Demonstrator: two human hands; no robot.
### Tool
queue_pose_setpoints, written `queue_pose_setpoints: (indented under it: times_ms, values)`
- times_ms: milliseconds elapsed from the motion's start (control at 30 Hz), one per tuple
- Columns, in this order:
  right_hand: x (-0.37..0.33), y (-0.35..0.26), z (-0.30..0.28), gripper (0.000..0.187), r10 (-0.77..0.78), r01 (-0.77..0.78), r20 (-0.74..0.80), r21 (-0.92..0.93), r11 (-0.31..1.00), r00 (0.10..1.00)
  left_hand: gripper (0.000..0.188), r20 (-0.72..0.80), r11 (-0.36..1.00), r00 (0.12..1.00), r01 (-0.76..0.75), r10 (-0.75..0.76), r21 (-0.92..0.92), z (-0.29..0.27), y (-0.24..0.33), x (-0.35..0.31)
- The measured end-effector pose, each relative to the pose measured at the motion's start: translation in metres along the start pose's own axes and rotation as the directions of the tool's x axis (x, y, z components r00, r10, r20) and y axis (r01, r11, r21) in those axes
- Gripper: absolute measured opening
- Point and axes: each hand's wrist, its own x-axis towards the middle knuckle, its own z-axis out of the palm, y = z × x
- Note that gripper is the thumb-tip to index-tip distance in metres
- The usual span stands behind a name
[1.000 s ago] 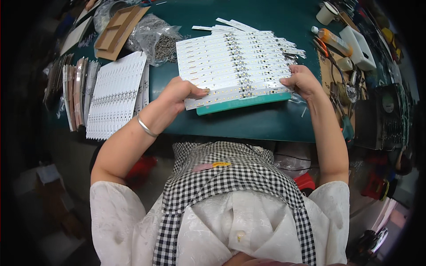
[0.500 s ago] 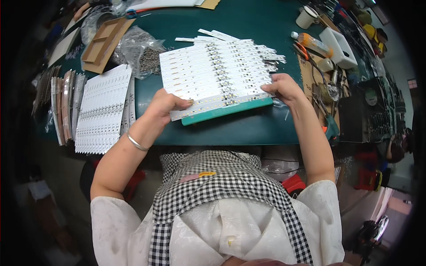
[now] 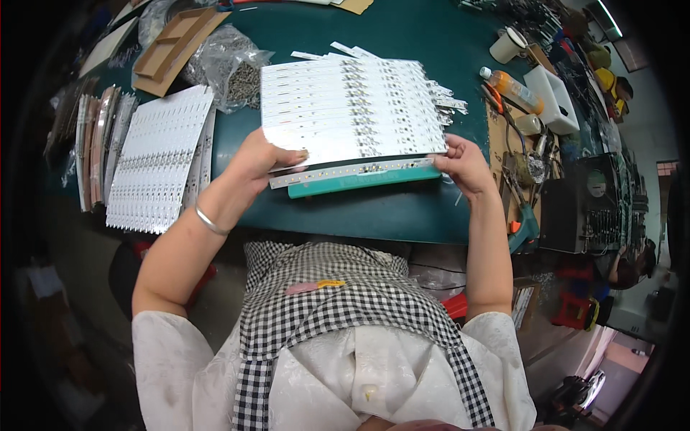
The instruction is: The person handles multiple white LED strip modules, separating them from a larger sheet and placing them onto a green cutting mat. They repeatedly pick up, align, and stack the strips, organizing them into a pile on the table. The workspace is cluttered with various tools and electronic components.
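A white LED circuit board panel (image 3: 309, 108), scored into many narrow strips, is held up between my two hands. My left hand (image 3: 262, 159) pinches its near left corner, thumb on top. My right hand (image 3: 466, 167) grips the near right corner between thumb and fingers. Along the near edge, one LED strip (image 3: 338, 174) lies at a different angle from the panel, with a dark line between them; whether they are still joined I cannot tell. Under that strip is a long green bar (image 3: 359, 185) on the table. More loose strips (image 3: 449, 100) stick out behind the panel.
At the left stand stacked LED panels (image 3: 158, 158). Behind are a plastic bag of small metal parts (image 3: 243, 82) and a cardboard tray (image 3: 172, 54). To the right are an orange drink bottle (image 3: 517, 92), a white mug (image 3: 507, 44), a white container (image 3: 552, 100) and a green-handled tool (image 3: 528, 226).
The panel has tilted relative to its nearest strip, and a dark line now shows between them. Both hands keep hold at the corners. The whole view has shifted slightly.
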Motion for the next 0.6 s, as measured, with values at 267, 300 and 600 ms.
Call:
queue_pose_setpoints:
  times_ms: [267, 300, 600]
  values:
    - [0.016, 0.004, -0.013, 0.019, -0.387, 0.383, -0.12, -0.053, 0.922, 0.914, 0.063, -0.185, 0.891, 0.881, -0.451, 0.435, -0.055, -0.024, 0.047, -0.029]
    - [0.022, 0.002, -0.016, 0.019, -0.405, 0.395, -0.15, -0.092, 0.914, 0.902, 0.062, -0.236, 0.878, 0.861, -0.475, 0.45, -0.058, -0.024, 0.053, -0.035]
    - [0.069, -0.022, -0.016, 0.025, -0.82, 0.27, -0.031, -0.937, 0.223, 0.571, 0.069, -0.205, 0.854, 0.836, -0.52, 0.509, 0.0, -0.004, 0.028, -0.049]
